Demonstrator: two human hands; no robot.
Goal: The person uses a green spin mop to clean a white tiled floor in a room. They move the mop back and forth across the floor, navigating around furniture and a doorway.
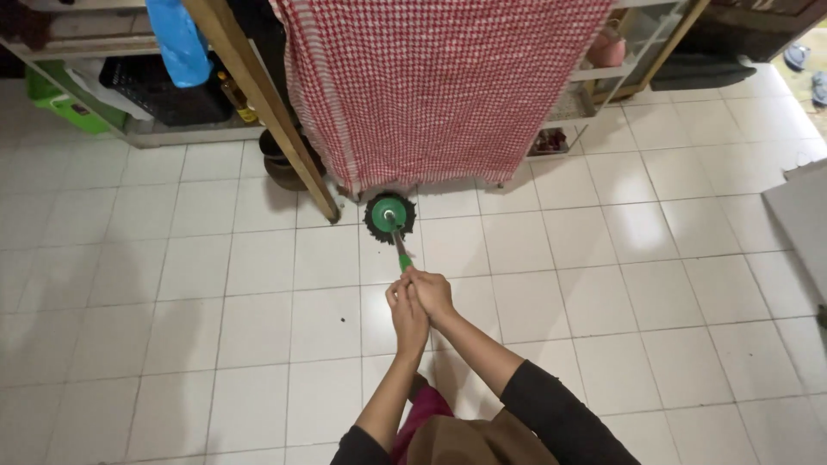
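Observation:
A mop with a round green head and dark strands [389, 215] rests on the white tiled floor [215, 284], just below a hanging red-and-white checked cloth [431, 86]. Its green handle [401, 255] rises toward me. My left hand [405, 312] and my right hand [431, 293] are clasped together around the handle's upper part, right hand slightly ahead. Both arms wear dark sleeves.
A slanted wooden post [276, 120] stands left of the cloth, a dark pot [282, 164] behind it. Shelves at the back hold a black basket [159, 86], a green bin [60, 103] and a blue bag [178, 39]. A grey mat [801, 215] lies at right.

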